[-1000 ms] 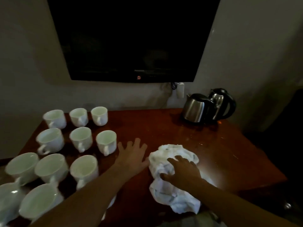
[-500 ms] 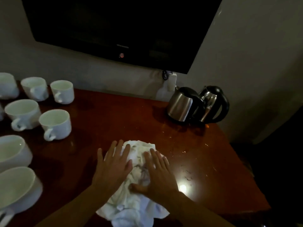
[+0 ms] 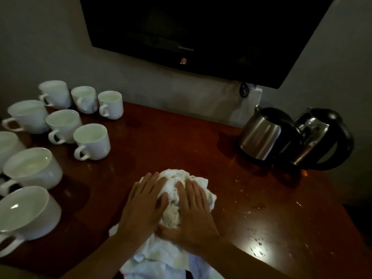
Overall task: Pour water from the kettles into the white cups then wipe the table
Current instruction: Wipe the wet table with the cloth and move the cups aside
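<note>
- Left hand [image 3: 144,206]: flat, fingers spread, palm down on the cloth [image 3: 177,200], lower centre of the frame; gripping nothing.
- Right hand [image 3: 194,214]: flat beside the left, thumbs nearly touching, also pressing the cloth down; not closed round it.
- Cloth: white, crumpled, bunched under both hands, its tail trailing off the bottom edge of the frame.
- Worktop [image 3: 181,141]: dark red wood, glossy. Droplets and smears [image 3: 255,210] show right of the hands; a glare spot lies at lower right.
- Cups [image 3: 91,141]: white, handled, grouped along the left side, from upper left to lower left. Several seem to hold water; levels are hard to read in the dim light.
- Kettles [image 3: 261,135]: two, steel and black, touching or nearly so, at right against the wall, well apart from the hands.
- Screen [image 3: 201,27]: dark, wall-mounted, top of the frame.
- Status, judged: pouring looks finished, kettles parked; wiping is in hand. The wet patch at right and the strip near the cups seem left to do.
</note>
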Motion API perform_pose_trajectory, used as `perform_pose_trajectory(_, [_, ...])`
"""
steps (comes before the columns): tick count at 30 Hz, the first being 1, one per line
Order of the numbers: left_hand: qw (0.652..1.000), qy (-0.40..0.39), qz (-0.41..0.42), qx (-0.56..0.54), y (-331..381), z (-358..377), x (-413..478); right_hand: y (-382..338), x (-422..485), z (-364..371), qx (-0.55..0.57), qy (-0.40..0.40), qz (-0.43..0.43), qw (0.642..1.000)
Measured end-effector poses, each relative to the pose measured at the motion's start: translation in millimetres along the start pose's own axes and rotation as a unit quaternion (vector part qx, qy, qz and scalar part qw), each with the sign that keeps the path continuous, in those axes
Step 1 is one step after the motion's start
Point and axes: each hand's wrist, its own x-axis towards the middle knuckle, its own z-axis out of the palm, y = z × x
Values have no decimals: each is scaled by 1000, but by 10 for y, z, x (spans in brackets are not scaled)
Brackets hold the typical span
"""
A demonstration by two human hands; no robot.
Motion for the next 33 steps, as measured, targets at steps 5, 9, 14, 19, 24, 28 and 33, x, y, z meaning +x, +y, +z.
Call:
perform_pose_trajectory(5, [997, 25, -43, 55, -207, 38, 247, -61, 482, 91, 12, -9, -13, 1000])
perform_pose_trajectory(9, [994, 34, -27, 100, -367, 118, 435, -10, 824, 73, 21, -10, -41, 999])
perform_pose_trajectory(14, [993, 48, -47, 94, -612, 293, 893, 120, 1392, 46, 12, -4, -63, 998])
perform_pose_trajectory(19, [991, 25, -59, 117, -952, 381, 1435, 200, 2045, 130, 26, 36, -75, 996])
perform_pose_trajectory(24, [987, 18, -66, 149, -1215, 520, 1869, 299, 2547, 189, 50, 66, -89, 993])
perform_pose_trajectory(28, [986, 22, -85, 142, -1245, 550, 2223, 427, 2883, 192, 33, 58, -89, 994])
perform_pose_trajectory(33, [982, -21, -80, 170, -1377, 643, 2820, 640, 3390, 175, 36, 58, -68, 995])
